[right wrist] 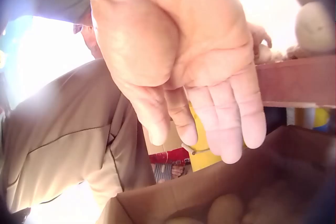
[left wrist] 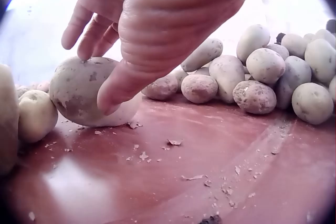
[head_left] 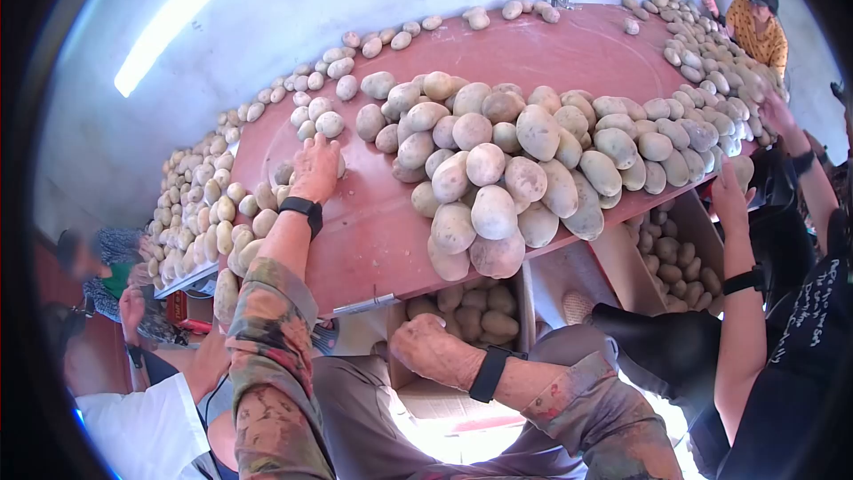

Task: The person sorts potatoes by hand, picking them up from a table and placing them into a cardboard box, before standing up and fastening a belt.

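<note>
My left hand (head_left: 315, 169) reaches out over the red tabletop to a large pale potato (left wrist: 84, 95) that sits on the surface. In the left wrist view the thumb lies across the potato's near side. Fingers (left wrist: 94, 35) spread loosely at its top, one of them lifted off. A smaller potato (left wrist: 37, 116) lies right against it. My right hand (right wrist: 184, 61) hangs above a cardboard box (right wrist: 173, 190) with potatoes in it, fingers extended and loosely apart, nothing in the palm. In the head view its fingers are partly hidden behind the back of the hand.
A big heap of potatoes (head_left: 498, 151) covers the middle of the red table (head_left: 373, 240), reaching its front edge. More potatoes (head_left: 191, 204) lie at the left. Another box (head_left: 622, 258) stands at right. People work on both sides, one person's hand (head_left: 733, 196) close by.
</note>
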`<state>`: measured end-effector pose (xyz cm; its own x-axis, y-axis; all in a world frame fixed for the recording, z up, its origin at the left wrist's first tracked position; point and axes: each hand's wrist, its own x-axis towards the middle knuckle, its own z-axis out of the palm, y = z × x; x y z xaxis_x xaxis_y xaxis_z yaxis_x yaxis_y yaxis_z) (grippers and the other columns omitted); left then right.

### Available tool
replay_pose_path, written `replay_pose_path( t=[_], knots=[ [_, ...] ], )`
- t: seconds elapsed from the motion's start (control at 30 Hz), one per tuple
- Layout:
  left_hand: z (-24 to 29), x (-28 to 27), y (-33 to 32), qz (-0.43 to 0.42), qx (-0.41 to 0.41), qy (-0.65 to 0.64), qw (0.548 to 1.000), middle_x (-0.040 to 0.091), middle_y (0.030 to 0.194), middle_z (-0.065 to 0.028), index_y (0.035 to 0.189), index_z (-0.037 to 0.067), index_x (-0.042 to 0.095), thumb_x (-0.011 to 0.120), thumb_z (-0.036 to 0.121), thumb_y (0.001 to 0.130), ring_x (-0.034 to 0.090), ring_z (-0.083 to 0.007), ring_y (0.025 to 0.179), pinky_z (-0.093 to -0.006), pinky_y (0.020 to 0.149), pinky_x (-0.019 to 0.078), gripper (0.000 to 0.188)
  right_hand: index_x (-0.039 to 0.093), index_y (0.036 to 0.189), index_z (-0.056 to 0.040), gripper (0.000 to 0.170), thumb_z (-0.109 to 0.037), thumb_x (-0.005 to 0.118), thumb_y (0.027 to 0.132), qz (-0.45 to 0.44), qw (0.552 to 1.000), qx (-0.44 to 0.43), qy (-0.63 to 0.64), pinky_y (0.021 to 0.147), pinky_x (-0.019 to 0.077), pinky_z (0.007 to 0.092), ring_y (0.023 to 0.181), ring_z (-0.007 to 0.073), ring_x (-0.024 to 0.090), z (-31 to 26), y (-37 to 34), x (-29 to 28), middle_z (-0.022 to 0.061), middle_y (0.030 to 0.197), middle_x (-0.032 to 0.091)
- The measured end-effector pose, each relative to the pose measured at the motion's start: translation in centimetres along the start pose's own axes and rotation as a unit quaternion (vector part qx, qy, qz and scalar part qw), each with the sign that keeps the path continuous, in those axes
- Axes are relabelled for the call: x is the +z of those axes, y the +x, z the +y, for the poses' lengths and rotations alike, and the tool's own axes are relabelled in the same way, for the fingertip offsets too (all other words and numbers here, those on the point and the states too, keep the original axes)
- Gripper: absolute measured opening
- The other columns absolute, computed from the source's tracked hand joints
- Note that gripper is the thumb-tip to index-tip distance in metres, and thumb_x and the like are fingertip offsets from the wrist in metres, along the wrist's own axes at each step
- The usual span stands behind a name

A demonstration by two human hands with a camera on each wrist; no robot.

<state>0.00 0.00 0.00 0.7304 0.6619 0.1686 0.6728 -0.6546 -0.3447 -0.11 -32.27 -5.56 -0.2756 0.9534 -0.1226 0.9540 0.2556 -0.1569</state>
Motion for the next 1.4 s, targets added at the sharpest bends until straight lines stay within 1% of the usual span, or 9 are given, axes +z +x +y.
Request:
replay_pose_path(
  t=[0.5, 0.6, 0.67, 0.7, 0.77, 0.87, 0.97, 1.27, 1.4],
  knots=[
    [-0.2, -1.0, -1.9, 0.027, 0.074, 0.017, 0.997, 0.061, 0.101, -0.0140, 0.109, 0.010, 0.055, 0.064, 0.014, 0.081, 0.060, -0.0322, 0.101, -0.0444, 0.084, 0.0463, 0.031, 0.075, 0.089, -0.0109, 0.018, -0.017, 0.068, 0.074, -0.004, 1.000, -0.021, 0.002, 0.064, 0.0568, 0.0483, 0.082, 0.0249, 0.071, 0.6, -0.9, -1.1, 0.0074, 0.084, 0.072],
    [0.0, -2.8, -1.7, 0.030, 0.018, -0.106, 0.994, 0.062, 0.108, -0.0167, 0.116, 0.008, 0.054, 0.070, 0.023, 0.078, 0.061, -0.0331, 0.099, -0.0434, 0.079, 0.0502, 0.044, 0.067, 0.067, -0.0123, 0.002, -0.011, 0.067, 0.067, 0.100, 0.995, -0.023, -0.008, 0.044, 0.0471, 0.0323, 0.060, 0.0157, 0.067, 0.7, -0.8, -0.3, 0.0018, 0.060, 0.063],
    [-0.4, -3.9, -0.1, -0.068, -0.086, -0.444, 0.889, 0.063, 0.114, -0.0150, 0.122, 0.010, 0.054, 0.071, 0.032, 0.080, 0.063, -0.0290, 0.095, -0.0395, 0.075, 0.0519, 0.051, 0.067, 0.067, -0.0119, 0.001, -0.011, 0.067, 0.067, 0.107, 0.994, -0.031, -0.021, 0.043, 0.0467, 0.0321, 0.060, 0.0157, 0.066, 0.6, -1.0, -0.5, 0.0010, 0.059, 0.062],
    [-0.2, -4.9, -0.2, -0.068, -0.087, -0.445, 0.889, 0.063, 0.114, -0.0150, 0.122, 0.010, 0.054, 0.071, 0.032, 0.080, 0.063, -0.0290, 0.095, -0.0395, 0.075, 0.0519, 0.051, 0.067, 0.067, -0.0119, 0.001, -0.011, 0.067, 0.067, 0.106, 0.994, -0.032, -0.022, 0.043, 0.0467, 0.0321, 0.060, 0.0157, 0.066, 0.6, -1.1, -0.6, 0.0010, 0.059, 0.062],
    [1.4, -8.1, -0.5, -0.010, -0.050, -0.703, 0.710, 0.062, 0.116, -0.0107, 0.124, 0.011, 0.055, 0.068, 0.040, 0.083, 0.062, -0.0215, 0.091, -0.0348, 0.071, 0.0509, 0.053, 0.067, 0.067, -0.0113, 0.002, -0.011, 0.066, 0.068, 0.119, 0.992, -0.024, -0.030, 0.043, 0.0471, 0.0323, 0.061, 0.0161, 0.066, 0.5, -1.2, -0.6, 0.0014, 0.060, 0.062],
    [4.1, -11.9, 0.1, 0.000, -0.054, -0.729, 0.682, 0.062, 0.111, -0.0068, 0.122, 0.010, 0.056, 0.065, 0.048, 0.084, 0.060, -0.0167, 0.090, -0.0335, 0.073, 0.0489, 0.055, 0.068, 0.068, -0.0113, 0.003, -0.011, 0.066, 0.068, 0.134, 0.990, -0.031, -0.033, 0.044, 0.0479, 0.0332, 0.062, 0.0167, 0.067, 0.5, -0.9, -0.1, 0.0025, 0.061, 0.063],
    [5.6, -11.8, 2.8, -0.051, -0.074, -0.701, 0.707, 0.061, 0.114, -0.0056, 0.125, 0.011, 0.055, 0.066, 0.046, 0.086, 0.060, -0.0139, 0.091, -0.0280, 0.071, 0.0478, 0.054, 0.075, 0.083, -0.0130, 0.015, -0.019, 0.066, 0.073, 0.042, 0.998, -0.010, 0.038, 0.057, 0.0557, 0.0511, 0.072, 0.0215, 0.070, 0.3, 0.1, 0.3, 0.0054, 0.078, 0.071],
    [9.4, -9.5, 6.2, -0.011, -0.080, -0.726, 0.683, 0.061, 0.109, -0.0046, 0.118, 0.012, 0.059, 0.064, 0.052, 0.084, 0.056, -0.0158, 0.099, -0.0313, 0.083, 0.0425, 0.054, 0.075, 0.086, -0.0115, 0.018, -0.019, 0.066, 0.073, 0.013, 0.999, -0.005, 0.048, 0.058, 0.0558, 0.0519, 0.078, 0.0215, 0.071, 0.6, -0.6, -1.1, 0.0063, 0.083, 0.072],
    [10.2, -8.4, 8.4, 0.017, -0.086, -0.671, 0.736, 0.062, 0.114, -0.0089, 0.116, 0.006, 0.062, 0.065, 0.048, 0.084, 0.056, -0.0216, 0.105, -0.0354, 0.089, 0.0432, 0.054, 0.074, 0.084, -0.0110, 0.017, -0.019, 0.065, 0.073, 0.033, 0.998, -0.012, 0.048, 0.058, 0.0555, 0.0515, 0.076, 0.0220, 0.070, 0.6, -0.7, -0.6, 0.0059, 0.080, 0.071]
  ],
)
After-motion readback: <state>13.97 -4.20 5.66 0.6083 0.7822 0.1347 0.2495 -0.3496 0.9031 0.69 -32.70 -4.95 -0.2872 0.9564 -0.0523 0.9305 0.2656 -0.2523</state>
